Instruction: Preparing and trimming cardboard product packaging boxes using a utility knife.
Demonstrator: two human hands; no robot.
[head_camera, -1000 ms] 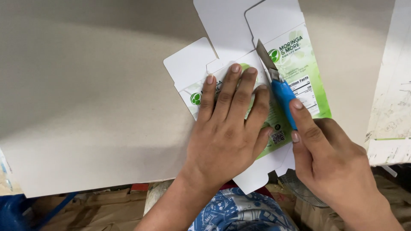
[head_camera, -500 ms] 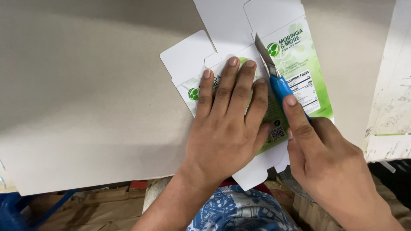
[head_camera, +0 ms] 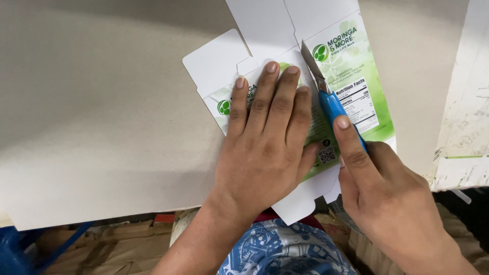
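Carton blank: flattened white-and-green printed carton blank (head_camera: 351,66) lies unfolded on a grey board (head_camera: 102,112), seen from the head camera; its far flaps run out of the top of the frame, its near tab overhangs the board's near edge.
Left hand: left hand (head_camera: 265,147) is spread flat, palm down, fingers extended and close together, pressing the left half of the carton blank; it grasps nothing.
Right hand: right hand (head_camera: 387,193) is closed around a blue-handled utility knife (head_camera: 331,104), index finger stretched along the top of the handle.
Knife: the bare blade points to the far side, its tip resting on the carton blank along a panel line just right of the left hand's fingertips.
Edges: the board's near edge runs left to right below the left wrist; its right side ends close beside a paint-marked white panel (head_camera: 463,127).
Open room: wide bare board lies to the left of the carton blank; a narrower bare strip lies between the carton blank and the white panel on the right.
Near side: blue patterned clothing (head_camera: 285,249) and brown cardboard (head_camera: 112,249) show below the board's edge, with a blue object (head_camera: 12,252) at the near left corner.
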